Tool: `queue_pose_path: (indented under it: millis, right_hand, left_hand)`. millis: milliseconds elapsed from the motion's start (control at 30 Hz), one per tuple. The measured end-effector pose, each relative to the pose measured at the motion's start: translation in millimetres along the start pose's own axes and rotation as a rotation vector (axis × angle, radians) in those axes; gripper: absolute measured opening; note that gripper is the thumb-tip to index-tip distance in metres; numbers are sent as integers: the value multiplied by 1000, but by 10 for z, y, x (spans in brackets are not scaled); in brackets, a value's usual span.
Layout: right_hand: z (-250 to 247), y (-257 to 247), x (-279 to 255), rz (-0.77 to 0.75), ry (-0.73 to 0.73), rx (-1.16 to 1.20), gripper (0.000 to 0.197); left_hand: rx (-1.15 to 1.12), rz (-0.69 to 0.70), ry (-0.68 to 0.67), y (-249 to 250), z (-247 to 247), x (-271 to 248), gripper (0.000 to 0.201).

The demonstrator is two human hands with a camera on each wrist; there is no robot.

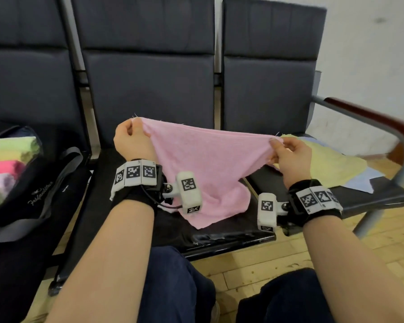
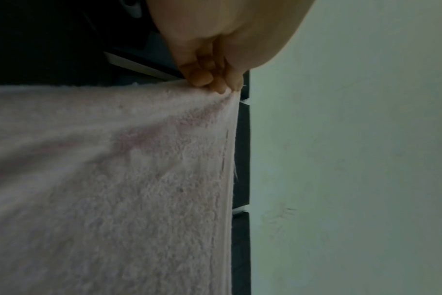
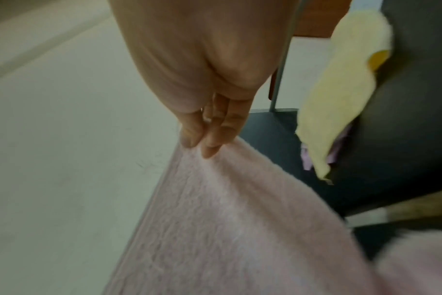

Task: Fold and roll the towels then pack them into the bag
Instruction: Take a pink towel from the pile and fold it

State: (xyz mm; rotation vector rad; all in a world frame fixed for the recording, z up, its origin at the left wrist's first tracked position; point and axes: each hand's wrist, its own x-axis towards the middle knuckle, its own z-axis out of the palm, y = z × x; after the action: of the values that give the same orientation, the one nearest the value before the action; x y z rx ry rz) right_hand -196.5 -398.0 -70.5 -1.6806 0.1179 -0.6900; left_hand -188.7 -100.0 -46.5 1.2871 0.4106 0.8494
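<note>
A pink towel (image 1: 205,164) hangs stretched in the air over the middle black seat (image 1: 219,238), its lower end drooping onto the cushion. My left hand (image 1: 135,134) pinches its upper left corner, and my right hand (image 1: 282,148) pinches its upper right corner. The left wrist view has the left hand (image 2: 215,83) nipping the pink towel (image 2: 114,179) at a corner. In the right wrist view, the right hand (image 3: 202,143) grips the pink towel (image 3: 227,229) at its edge. A black bag (image 1: 33,197) on the left seat holds several rolled towels (image 1: 7,164).
A yellow towel (image 1: 331,166) lies flat on the right seat over pale blue and lilac cloths (image 1: 362,183); the yellow towel (image 3: 341,95) also shows in the right wrist view. A brown armrest (image 1: 371,117) stands at far right. Wooden floor (image 1: 254,271) lies below; my knees are at the bottom.
</note>
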Motion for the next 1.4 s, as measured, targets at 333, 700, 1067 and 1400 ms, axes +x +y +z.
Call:
queue_pose_path:
  millis: [333, 700, 1067, 1400]
  right_hand:
    - [-101, -1599, 427, -313, 202, 305, 9]
    - [-79, -1442, 407, -7, 107, -112, 16]
    - [-144, -1736, 348, 93, 117, -104, 34]
    - [248, -1854, -15, 220, -207, 84, 12]
  left_hand:
    - [-222, 353, -48, 1424, 166, 72, 17]
    - [475, 101, -138, 1502, -44, 122, 30]
    - [551, 193, -149, 1577, -42, 214, 37]
    - [618, 315, -385, 1543, 173, -118, 27]
